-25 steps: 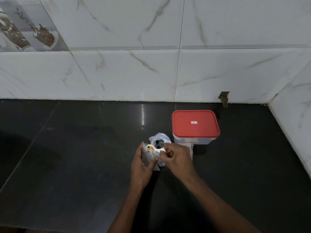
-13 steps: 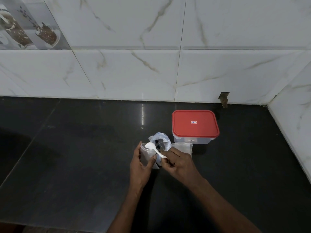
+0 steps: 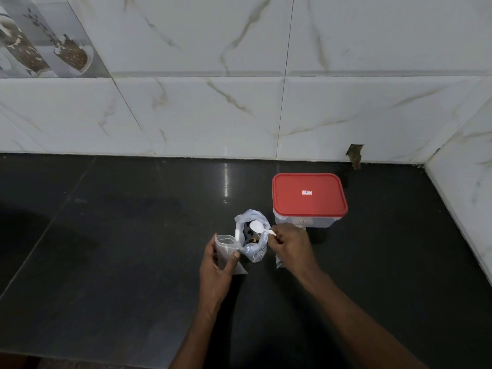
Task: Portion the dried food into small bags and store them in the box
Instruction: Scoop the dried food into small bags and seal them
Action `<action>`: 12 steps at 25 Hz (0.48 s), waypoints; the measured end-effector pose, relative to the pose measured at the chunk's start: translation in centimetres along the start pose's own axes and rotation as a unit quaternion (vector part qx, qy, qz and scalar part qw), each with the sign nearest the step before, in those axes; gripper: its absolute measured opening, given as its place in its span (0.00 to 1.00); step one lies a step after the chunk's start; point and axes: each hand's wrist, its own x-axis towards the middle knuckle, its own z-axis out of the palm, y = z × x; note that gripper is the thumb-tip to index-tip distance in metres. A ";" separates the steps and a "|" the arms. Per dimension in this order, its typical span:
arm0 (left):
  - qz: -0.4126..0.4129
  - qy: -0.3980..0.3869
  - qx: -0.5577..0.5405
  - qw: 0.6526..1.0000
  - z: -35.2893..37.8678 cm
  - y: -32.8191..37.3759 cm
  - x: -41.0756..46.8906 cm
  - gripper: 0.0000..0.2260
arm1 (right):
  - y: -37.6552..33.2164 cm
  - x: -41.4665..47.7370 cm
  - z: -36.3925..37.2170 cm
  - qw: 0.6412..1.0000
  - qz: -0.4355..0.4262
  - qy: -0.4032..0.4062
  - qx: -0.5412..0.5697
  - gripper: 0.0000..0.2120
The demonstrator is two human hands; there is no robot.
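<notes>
Left hand (image 3: pixel 215 270): grip closed round an upright small bag (image 3: pixel 226 249).
Right hand (image 3: pixel 291 245): grip pinching a white spoon (image 3: pixel 259 227) over the food bag (image 3: pixel 251 239).
Box (image 3: pixel 308 199): lidded, near the desk's (image 3: pixel 106 249) back-right corner.

Dark glossy desk (image 3: pixel 111 235) against marble-tiled wall. On it: red-lidded clear box (image 3: pixel 308 199) near back right; crumpled open food bag (image 3: pixel 251 237) just left-front of box.

Dim, even indoor light from above and behind me; thin vertical glare streak on my black counter (image 3: pixel 106 235) near back edge. Soft dark shadow across counter's left side, more under my forearms. White wall tiles (image 3: pixel 213 115) brightest, slightly grey. Wide-angle bend at edges, tile lines slanting. Mild softness, fine detail smeared
</notes>
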 end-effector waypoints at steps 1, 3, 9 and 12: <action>-0.009 0.002 -0.010 1.000 0.0 -0.3 -0.1 0.31 | 0.3 0.1 0.4 0.998 -0.028 -0.037 -0.039 0.05; -0.027 0.005 -0.042 0.999 0.5 -0.5 -0.5 0.26 | 0.5 0.4 1.1 0.986 -0.069 -0.107 -0.105 0.06; -0.094 -0.012 -0.132 0.987 3.4 -0.9 -2.6 0.14 | 0.4 1.1 0.4 0.958 -0.114 -0.164 -0.205 0.11; -0.113 -0.012 -0.170 0.979 4.2 -0.8 -2.5 0.15 | 0.1 0.9 0.2 0.962 -0.095 -0.176 -0.186 0.10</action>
